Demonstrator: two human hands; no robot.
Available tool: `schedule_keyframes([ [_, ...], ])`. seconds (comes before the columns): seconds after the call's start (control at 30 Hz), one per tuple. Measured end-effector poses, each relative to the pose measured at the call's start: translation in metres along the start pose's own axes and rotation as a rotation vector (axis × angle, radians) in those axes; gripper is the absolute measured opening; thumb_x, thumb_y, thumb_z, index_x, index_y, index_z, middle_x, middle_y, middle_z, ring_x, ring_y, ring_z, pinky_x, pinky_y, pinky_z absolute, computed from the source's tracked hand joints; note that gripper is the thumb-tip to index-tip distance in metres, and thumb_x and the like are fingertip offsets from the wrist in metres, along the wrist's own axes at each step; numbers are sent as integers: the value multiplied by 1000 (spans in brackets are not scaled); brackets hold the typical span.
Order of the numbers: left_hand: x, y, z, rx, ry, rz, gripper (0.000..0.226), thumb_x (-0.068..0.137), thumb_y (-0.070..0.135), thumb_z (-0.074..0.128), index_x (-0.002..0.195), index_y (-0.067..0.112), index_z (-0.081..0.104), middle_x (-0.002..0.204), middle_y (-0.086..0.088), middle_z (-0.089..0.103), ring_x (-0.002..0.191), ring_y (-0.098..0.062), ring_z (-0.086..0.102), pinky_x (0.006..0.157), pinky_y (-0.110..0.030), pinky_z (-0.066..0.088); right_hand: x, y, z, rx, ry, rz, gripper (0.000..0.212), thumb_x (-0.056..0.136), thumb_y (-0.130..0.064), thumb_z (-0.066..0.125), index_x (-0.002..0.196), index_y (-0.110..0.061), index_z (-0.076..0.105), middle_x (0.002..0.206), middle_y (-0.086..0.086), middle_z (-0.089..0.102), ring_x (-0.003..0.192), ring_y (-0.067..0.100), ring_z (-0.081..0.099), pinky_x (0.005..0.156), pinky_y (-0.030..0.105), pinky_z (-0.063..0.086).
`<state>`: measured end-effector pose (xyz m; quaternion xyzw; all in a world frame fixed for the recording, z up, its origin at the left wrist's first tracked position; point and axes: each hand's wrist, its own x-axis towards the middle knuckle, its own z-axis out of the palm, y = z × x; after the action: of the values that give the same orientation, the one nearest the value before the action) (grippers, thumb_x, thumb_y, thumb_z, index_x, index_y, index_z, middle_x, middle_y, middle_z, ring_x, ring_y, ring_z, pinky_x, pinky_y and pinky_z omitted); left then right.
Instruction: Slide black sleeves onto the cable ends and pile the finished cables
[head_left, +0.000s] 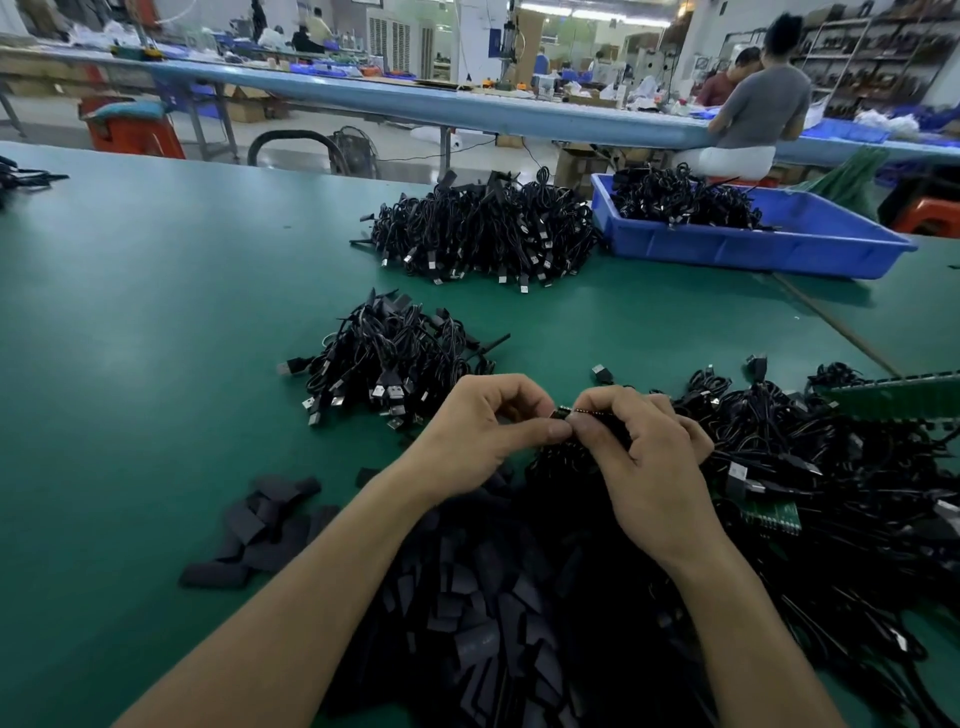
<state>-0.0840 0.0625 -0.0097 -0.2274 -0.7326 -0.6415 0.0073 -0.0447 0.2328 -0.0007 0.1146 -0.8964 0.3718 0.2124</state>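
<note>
Just above the green surface (156, 322), between my two hands, hangs the cable end (565, 413), a small green board with gold pins. My left hand (488, 436) pinches its tip in a narrow grip; I cannot tell whether a sleeve is on it. My right hand (644, 462) pinches it from behind, likely steadying it for the push. Flat, matte black sleeves (493, 597) heap beneath my wrists, within reach. The finished pile (395, 358) of coiled, glossy cables lies just ahead.

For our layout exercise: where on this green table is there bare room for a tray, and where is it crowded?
Free: the table at left, beside the near cable pile and loose sleeves; the strip between that pile and the far pile. Crowded: near and right, under the sleeve heap and tangled cables.
</note>
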Motion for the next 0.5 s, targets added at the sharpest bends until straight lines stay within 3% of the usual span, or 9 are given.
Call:
schedule_keyframes([
  [0.1,1,-1,-2,-15,-17,-20,18,81,7,78,74,17,65,58,18,60,50,5,46,53,-7,37,2,0,-2,8,-25,22,26,93,-31,66,79,-49,54,84,-27,63,98,-8,46,97,34,23],
  [0.23,1,-3,-3,-57,-52,-29,16,81,10,77,72,17,65,55,17,56,49,4,43,53,-8,35,4,0,-4,51,-54,13,27,92,-30,67,77,-49,55,93,-49,53,96,-15,45,104,48,30],
  [0.3,1,-4,-4,-96,-74,-52,11,77,19,77,73,16,67,57,15,56,52,1,44,54,-10,36,6,3,-5,96,-88,20,23,91,-31,67,77,-48,58,91,-45,57,96,-11,48,104,56,33],
  [0.4,0,-4,-5,-191,-104,-90,10,77,23,73,77,14,68,63,13,61,58,1,50,60,-11,42,8,3,-7,223,-103,42,15,91,-27,68,81,-39,65,86,-20,67,93,7,58,100,58,41],
  [0.5,2,0,-9,-207,51,-98,13,80,31,68,79,18,69,71,10,67,69,-7,57,74,-22,50,7,-1,-5,281,95,49,7,84,-34,71,84,-41,68,91,-12,67,95,18,61,95,53,47],
])
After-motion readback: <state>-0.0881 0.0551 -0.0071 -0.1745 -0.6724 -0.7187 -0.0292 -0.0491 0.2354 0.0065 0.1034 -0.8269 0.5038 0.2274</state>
